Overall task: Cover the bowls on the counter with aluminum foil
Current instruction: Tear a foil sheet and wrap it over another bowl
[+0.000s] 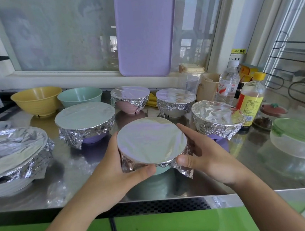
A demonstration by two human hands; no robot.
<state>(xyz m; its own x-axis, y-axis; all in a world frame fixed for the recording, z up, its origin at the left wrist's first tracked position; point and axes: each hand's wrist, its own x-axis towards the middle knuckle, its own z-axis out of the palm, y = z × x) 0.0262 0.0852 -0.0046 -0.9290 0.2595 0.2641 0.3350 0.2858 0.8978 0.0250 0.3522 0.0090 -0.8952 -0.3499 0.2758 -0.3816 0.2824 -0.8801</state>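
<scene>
The steel counter [227,178] carries the work. Both hands cup a foil-covered green bowl [151,143] at its near edge: left hand [113,166] and right hand [205,155] curl round the crimped foil rim, thumbs toward the person. Beyond the grip, uncovered yellow bowl [37,100] and teal bowl [80,96]. Right of it, a yellow-capped bottle [251,99], label print unreadable; a yellow sticker [238,51] reads 小心触电.
</scene>
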